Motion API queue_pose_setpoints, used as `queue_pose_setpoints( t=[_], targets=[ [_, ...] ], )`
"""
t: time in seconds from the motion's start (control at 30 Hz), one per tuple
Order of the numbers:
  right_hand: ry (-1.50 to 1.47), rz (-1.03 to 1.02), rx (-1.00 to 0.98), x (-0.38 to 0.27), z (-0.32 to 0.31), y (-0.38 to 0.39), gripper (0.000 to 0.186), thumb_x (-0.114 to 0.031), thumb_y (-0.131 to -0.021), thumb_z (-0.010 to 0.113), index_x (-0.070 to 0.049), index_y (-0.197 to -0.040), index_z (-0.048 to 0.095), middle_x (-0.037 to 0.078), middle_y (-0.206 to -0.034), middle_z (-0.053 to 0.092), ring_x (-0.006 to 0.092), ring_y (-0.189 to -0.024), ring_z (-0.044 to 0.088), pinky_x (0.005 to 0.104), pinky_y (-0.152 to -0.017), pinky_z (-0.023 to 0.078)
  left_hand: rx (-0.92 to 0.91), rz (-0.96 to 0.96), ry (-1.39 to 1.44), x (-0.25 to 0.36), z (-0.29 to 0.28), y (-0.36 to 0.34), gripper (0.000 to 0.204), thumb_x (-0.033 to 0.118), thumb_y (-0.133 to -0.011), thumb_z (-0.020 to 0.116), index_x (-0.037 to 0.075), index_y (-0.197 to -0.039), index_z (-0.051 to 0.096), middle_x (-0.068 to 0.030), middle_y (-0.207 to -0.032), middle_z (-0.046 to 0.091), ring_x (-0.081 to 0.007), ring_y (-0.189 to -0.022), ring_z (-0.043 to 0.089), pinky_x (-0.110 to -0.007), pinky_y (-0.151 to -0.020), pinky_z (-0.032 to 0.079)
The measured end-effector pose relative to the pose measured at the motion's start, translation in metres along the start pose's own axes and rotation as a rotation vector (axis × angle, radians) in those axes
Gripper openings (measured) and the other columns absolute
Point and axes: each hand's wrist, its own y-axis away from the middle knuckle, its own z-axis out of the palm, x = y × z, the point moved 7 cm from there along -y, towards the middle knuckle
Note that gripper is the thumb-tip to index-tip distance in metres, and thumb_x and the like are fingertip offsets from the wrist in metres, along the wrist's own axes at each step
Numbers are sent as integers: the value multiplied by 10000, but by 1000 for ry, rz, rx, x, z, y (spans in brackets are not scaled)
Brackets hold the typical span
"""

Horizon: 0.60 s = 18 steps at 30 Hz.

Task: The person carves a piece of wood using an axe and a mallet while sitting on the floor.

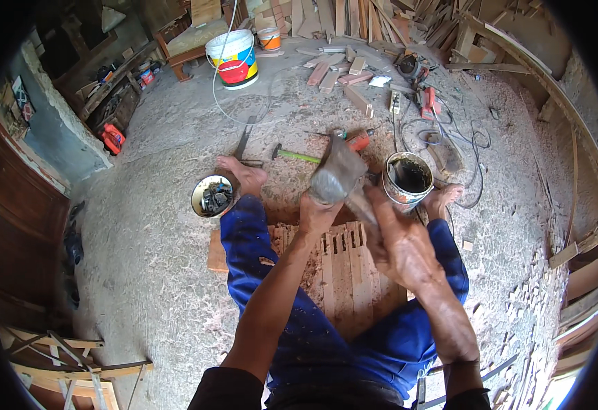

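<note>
Watching through the head camera, I take the row of slotted wooden strips point(340, 280) between the person's knees as my landmark. Left of it and farther out sits a round white tub point(206, 184) of small metal pieces. Nearer its line, beyond the far ends, lies a hammer with a green handle point(299, 156).

The left hand point(318, 217) appears just past the strips' far left ends, curled at the near end of a blurred wooden mallet point(343, 160); I cannot tell whether it is clamped on that or on something beneath. The strips run lengthwise away from the body, their slots at the far end, on the near side of the left hand and left of the right one.

The right hand point(408, 249) overlaps the strips' right edge in my view, apart from the left. Motion blurs its fingers, so I cannot tell its grip. By slant alone, the left looks nearer the slots. Beyond the strips, to the right, stands a dark-lined bucket point(405, 199).
</note>
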Motion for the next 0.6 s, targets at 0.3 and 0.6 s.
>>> queue_pose_setpoints(
  t=[0.3, 0.6],
  targets=[
    [136, -54, 174, -21, -12, -16, 680, -126, -905, 587, -9, -1513, 306, 212, -899, 688, 274, -589, 684, 418, -465, 535, 3, -20, -9, 7, -3, 7, 269, 74, -793, 785, -9, -1030, 688, -90, -949, 735, -183, -833, 692, -323, -771, 551],
    [-17, 51, -157, -16, 5, 0, 922, -39, -749, 689, -36, -1550, 232, 209, -906, 670, 306, -751, 691, 434, -663, 582, 27, -105, 96, -39, -15, 7, 299, 59, -773, 809, 7, -1045, 697, -72, -975, 740, -171, -881, 693, -315, -795, 554]
  ],
)
